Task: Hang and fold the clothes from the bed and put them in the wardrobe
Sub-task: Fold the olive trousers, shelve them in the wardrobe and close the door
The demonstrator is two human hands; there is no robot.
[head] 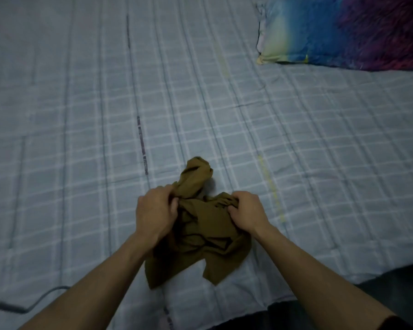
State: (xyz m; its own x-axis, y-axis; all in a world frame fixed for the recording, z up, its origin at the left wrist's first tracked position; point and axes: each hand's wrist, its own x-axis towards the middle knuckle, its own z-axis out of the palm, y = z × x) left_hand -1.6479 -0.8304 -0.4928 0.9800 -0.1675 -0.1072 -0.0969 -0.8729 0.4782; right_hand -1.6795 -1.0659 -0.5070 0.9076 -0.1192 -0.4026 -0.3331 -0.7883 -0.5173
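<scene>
Your left hand point(156, 211) is gripping the garment point(200, 231): its fingers point(174, 202) are curling inward around a bunched fold at the cloth's upper left, with the thumb side turning toward the middle. Your right hand point(246, 208) is doing the same on the other side, its fingers point(233, 204) closing over a gathered ridge of the fabric, knuckles up and the back of the hand facing the camera. Neither hand is lying flat or slack; both are pinching cloth.

Both of your forearms are reaching forward from the bottom edge, bare, angling inward so that the hands are meeting over the garment with a short stretch of crumpled cloth between them. The wrists are sitting low, close to the bed point(93, 139).

The garment is an olive-brown piece, lying crumpled on the checked sheet near the bed's near edge, right in front of you. One twisted end is poking up and away beyond your hands; the rest is spreading down between your forearms in loose flaps.

A pillow point(308, 34) is resting at the far right, well apart from the garment. A grey cable point(34, 301) is trailing over the sheet at lower left, beside your left forearm.
</scene>
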